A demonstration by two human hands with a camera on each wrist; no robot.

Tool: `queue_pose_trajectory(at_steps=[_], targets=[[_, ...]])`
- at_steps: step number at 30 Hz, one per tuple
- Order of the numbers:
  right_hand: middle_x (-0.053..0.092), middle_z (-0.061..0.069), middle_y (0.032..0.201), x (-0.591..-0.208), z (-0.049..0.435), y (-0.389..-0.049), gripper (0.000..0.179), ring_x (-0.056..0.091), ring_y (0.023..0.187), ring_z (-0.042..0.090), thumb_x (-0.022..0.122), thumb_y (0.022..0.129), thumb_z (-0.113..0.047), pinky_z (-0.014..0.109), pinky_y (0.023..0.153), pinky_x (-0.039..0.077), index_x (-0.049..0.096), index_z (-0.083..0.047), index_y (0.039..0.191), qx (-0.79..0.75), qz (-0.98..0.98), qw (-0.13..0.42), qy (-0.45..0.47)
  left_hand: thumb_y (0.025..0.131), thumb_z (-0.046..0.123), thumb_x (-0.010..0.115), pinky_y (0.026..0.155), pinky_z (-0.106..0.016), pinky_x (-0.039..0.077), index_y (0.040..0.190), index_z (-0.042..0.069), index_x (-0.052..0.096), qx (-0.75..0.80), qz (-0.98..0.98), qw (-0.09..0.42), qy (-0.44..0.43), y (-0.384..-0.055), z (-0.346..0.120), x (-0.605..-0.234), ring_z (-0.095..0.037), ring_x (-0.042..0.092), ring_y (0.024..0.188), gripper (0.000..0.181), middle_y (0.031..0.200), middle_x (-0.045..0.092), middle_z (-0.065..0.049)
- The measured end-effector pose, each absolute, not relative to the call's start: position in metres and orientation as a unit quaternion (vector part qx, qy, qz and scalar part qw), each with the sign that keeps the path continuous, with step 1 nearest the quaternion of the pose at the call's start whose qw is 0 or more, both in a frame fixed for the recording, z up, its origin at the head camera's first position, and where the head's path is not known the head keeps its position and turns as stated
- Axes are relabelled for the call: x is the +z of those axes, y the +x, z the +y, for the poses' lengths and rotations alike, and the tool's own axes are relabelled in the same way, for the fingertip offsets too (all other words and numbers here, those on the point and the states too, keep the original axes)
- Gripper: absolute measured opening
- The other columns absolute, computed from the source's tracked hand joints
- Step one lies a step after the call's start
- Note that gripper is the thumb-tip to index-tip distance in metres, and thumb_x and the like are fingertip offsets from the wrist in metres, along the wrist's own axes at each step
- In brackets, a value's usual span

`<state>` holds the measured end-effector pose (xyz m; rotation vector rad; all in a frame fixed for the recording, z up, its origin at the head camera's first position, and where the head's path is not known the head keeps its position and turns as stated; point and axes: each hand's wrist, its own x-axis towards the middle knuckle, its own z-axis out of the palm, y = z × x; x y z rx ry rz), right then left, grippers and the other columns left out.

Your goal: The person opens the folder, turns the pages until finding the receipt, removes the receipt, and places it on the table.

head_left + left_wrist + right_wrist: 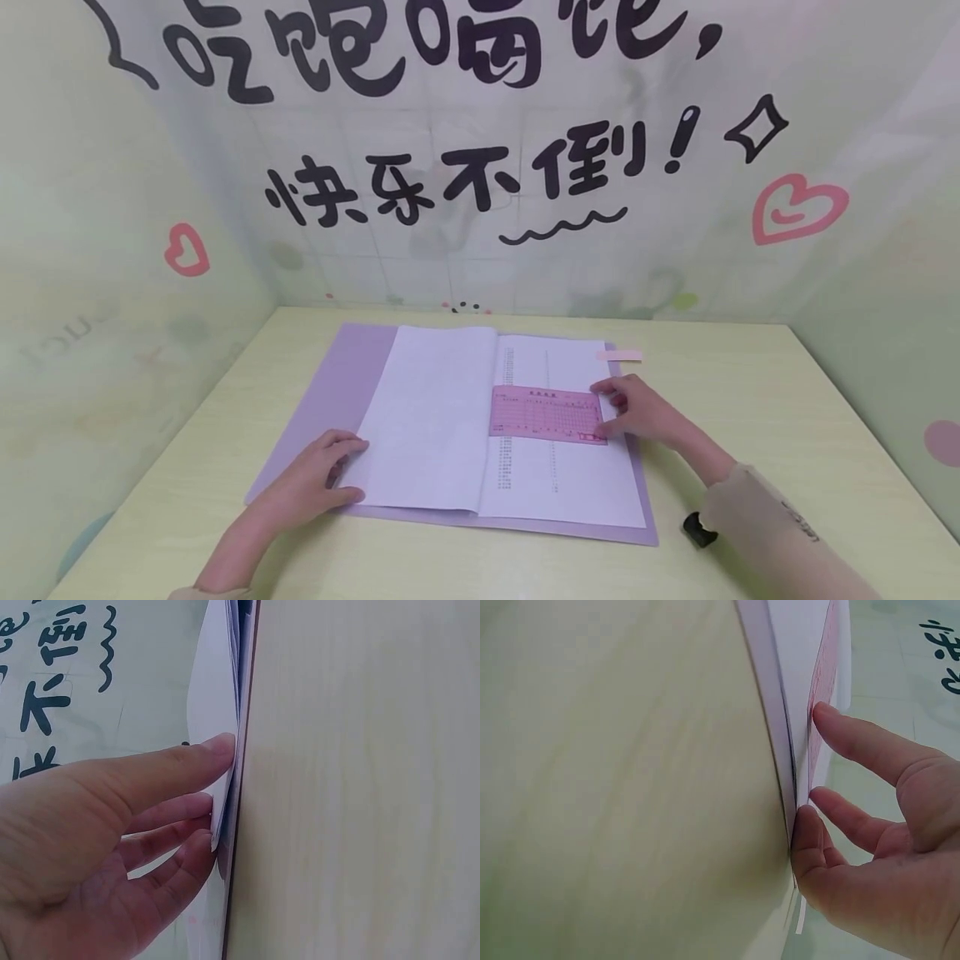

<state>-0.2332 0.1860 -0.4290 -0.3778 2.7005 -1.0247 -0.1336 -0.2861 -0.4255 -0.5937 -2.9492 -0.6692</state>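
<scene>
A purple folder [352, 367] lies spread on the table with white pages in it. On the left, a blank white page [427, 417] bulges slightly, and my left hand [311, 479] touches its outer edge with thumb and fingertips apart. The right-hand page [600, 487] carries columns of small print. Across its middle lies a pink printed slip [543, 412] with a ruled grid. My right hand [645, 412] touches the slip's right end, thumb near the lower corner and fingers near the upper one. In the right wrist view, the thumb meets the slip's edge [823, 690].
A pale pink tab [628, 356] sticks out past the folder's upper right edge. A small black object [700, 529] lies beside the right sleeve [772, 529]. Behind the wooden table [180, 467] stands a white sheet wall [420, 275] with large black characters and hearts.
</scene>
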Motion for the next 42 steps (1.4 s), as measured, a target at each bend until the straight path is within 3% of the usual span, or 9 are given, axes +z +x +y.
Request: queue_pose_trajectory(at_steps=[15,25,32,42], targets=[[0.058,0.012,0.102,-0.4278,0.1839,-0.2262,0.047,0.050,0.090,0.021,0.083,0.077,-0.014,0.028,0.078,0.044,0.065,0.000,0.118,-0.341,0.928,0.081,-0.126,0.072,0.020,0.086,0.091,-0.038,0.053,0.123,0.001,0.064,-0.211,-0.957,0.032,-0.196,-0.1329,-0.2861,-0.4254,-0.019,0.058,0.099,0.059,0.123,0.060,-0.011],[0.061,0.009,0.100,-0.4292,0.1846,-0.2268,0.050,0.052,0.089,0.019,0.079,0.080,-0.009,0.023,0.073,0.045,0.060,-0.004,0.126,-0.362,0.918,0.102,-0.126,0.072,0.021,0.086,0.092,-0.040,0.052,0.123,0.002,0.064,-0.208,-0.958,0.035,-0.195,-0.1324,-0.2866,-0.4257,-0.019,0.058,0.101,0.059,0.123,0.060,-0.010],[0.062,0.007,0.098,-0.4298,0.1823,-0.2240,0.054,0.052,0.086,0.018,0.076,0.082,-0.005,0.019,0.070,0.046,0.054,-0.004,0.132,-0.364,0.917,0.093,-0.136,0.072,0.022,0.086,0.087,-0.033,0.052,0.123,0.002,0.064,-0.211,-0.958,0.031,-0.193,-0.1327,-0.2864,-0.4254,-0.013,0.055,0.095,0.059,0.123,0.060,-0.010],[0.061,0.009,0.100,-0.4303,0.1836,-0.2246,0.060,0.053,0.085,0.018,0.075,0.083,-0.002,0.020,0.068,0.047,0.050,-0.008,0.137,-0.372,0.913,0.089,-0.138,0.072,0.023,0.086,0.092,-0.039,0.052,0.124,0.003,0.064,-0.204,-0.961,0.025,-0.186,-0.1327,-0.2848,-0.4249,-0.019,0.058,0.101,0.060,0.124,0.060,-0.009]])
